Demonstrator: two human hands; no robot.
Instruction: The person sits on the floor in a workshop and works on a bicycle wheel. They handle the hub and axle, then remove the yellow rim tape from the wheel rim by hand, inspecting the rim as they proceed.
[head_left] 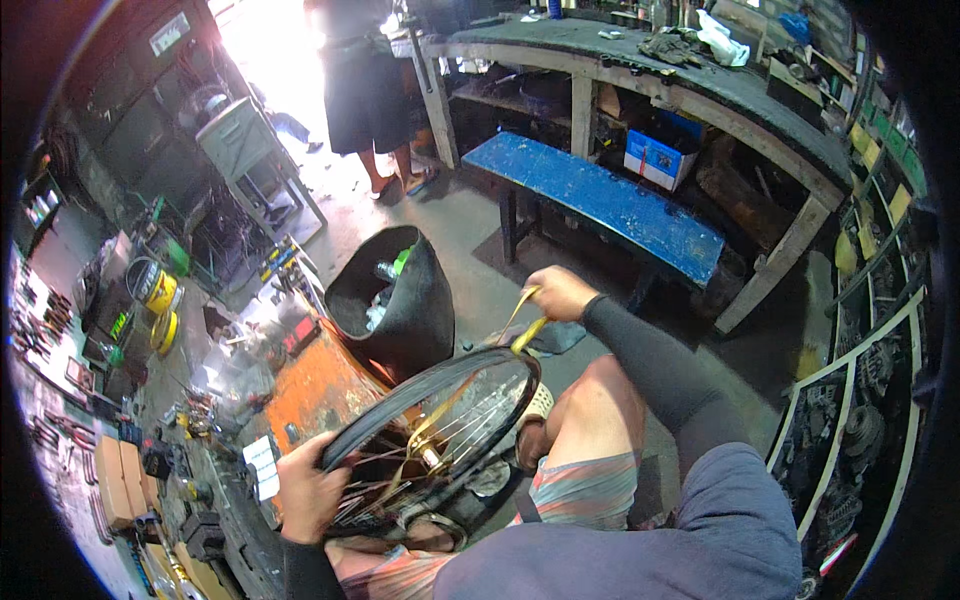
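A spoked bicycle wheel (388,408) with a black tire tilts across my lap, between my knees. My left hand (310,490) is closed round the tire at its near left side. Up beyond the far right of the wheel, my right hand (560,295) grips a yellow strip (528,336) in closed fingers. The strip loops down to the wheel's far edge. More of the same yellow runs among the spokes toward the shiny hub (431,458). Whether it is fixed at the rim I cannot tell.
A black rubber bin (425,310) with scraps inside stands beyond the wheel, next to an orange surface (318,385). A blue bench (600,205) lies ahead, before a long workbench (690,90). A person (365,100) stands near the bright doorway. Parts shelves (850,430) line the right.
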